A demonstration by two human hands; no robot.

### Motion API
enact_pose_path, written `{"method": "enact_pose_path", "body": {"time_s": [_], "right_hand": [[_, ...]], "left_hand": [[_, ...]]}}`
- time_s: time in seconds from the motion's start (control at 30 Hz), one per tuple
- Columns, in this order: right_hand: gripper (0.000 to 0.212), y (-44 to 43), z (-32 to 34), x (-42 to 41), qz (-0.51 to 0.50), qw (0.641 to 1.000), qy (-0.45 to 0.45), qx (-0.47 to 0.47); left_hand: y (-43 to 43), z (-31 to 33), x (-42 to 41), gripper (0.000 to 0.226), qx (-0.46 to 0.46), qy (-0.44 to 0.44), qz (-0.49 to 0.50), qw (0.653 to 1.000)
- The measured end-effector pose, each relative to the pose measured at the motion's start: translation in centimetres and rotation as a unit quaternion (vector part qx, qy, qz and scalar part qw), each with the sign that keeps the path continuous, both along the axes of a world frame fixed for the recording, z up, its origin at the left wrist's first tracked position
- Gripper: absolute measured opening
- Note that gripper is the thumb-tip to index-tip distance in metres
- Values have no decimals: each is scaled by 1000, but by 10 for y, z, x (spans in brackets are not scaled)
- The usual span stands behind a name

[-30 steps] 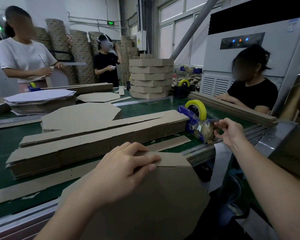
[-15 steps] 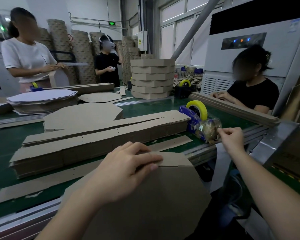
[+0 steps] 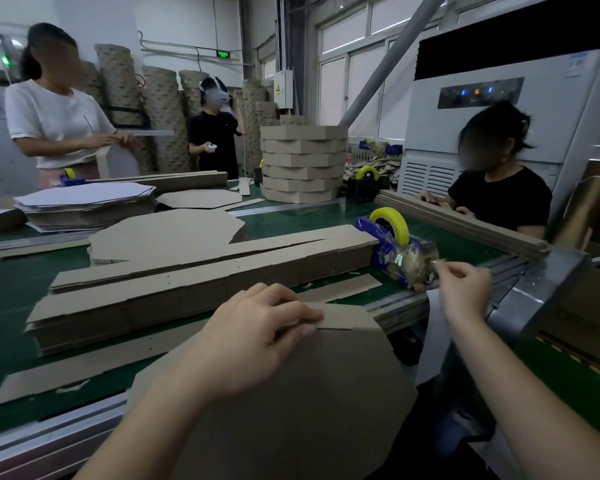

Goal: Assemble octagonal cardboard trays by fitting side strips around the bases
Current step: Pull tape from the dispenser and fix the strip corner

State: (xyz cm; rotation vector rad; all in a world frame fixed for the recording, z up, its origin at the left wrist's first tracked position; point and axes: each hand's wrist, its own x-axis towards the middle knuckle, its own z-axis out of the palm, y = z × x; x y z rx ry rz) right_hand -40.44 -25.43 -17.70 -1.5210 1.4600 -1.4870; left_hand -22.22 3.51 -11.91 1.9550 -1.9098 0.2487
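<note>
Moved: the right hand has drawn back a little from the front of the tape dispenser toward the table's near edge. The left hand has stayed put.
Right fingers: thumb and forefinger pinch the tape end just off the cutter; the clear tape shows only faintly.
Left fingers: curled over the top of the side strip, pressing its seam against the octagonal base, which leans out over the table's near edge.
Risk, seam: if the left grip eases, the strip ends would likely spring apart.
Risk, tape: a one-handed pull may fold the tape onto itself, or drag the dispenser off the near right corner.
Around: a stack of strips lies across the middle, a loose strip lies along the near edge, flat bases lie behind, and finished trays are at the far edge.
In the way: nothing lies between the right hand and the seam.
</note>
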Motion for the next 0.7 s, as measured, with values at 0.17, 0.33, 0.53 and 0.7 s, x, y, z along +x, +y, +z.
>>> {"method": "enact_pose_path", "body": {"time_s": [0.17, 0.33, 0.53, 0.7], "right_hand": [[6, 150, 17, 18, 176, 954, -227, -84], [7, 227, 11, 43, 308, 876, -365, 65], [28, 234, -4, 54, 266, 863, -391, 180], [26, 231, -10, 54, 242, 867, -387, 198]], "left_hand": [[0, 0, -1, 32, 2, -11, 6, 1000], [1, 0, -2, 31, -12, -12, 0, 1000], [5, -1, -3, 34, -23, -14, -6, 1000], [7, -1, -3, 42, -20, -15, -15, 1000]]}}
